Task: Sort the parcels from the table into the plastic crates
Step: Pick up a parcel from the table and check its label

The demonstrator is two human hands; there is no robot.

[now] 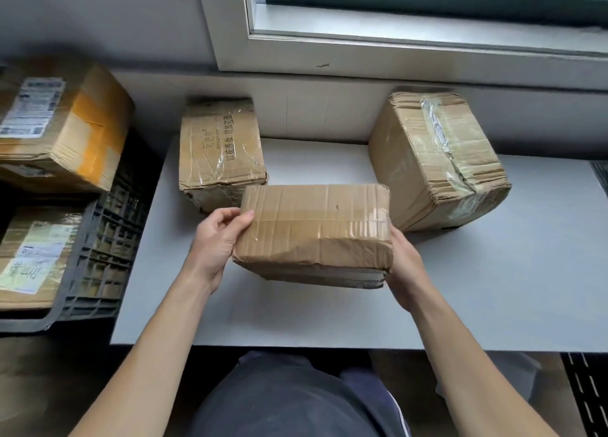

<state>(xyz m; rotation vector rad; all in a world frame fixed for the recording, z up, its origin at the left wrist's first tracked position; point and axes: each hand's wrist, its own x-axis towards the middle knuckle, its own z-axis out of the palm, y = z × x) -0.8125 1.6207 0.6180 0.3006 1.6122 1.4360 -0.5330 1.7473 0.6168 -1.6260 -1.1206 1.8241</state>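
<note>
Parcel between your fingers, apparently just off the desk | left hand and right hand grip opposite ends, for a level carry | crate well left of your left fingers.

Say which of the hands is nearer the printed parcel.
Left. The left hand is just in front of the printed parcel; the right hand grips the far end of the held parcel.

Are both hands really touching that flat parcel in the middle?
Touching. The head view shows the left hand with its thumb over the top of the flat parcel, and the right hand clasping its right end.
</note>
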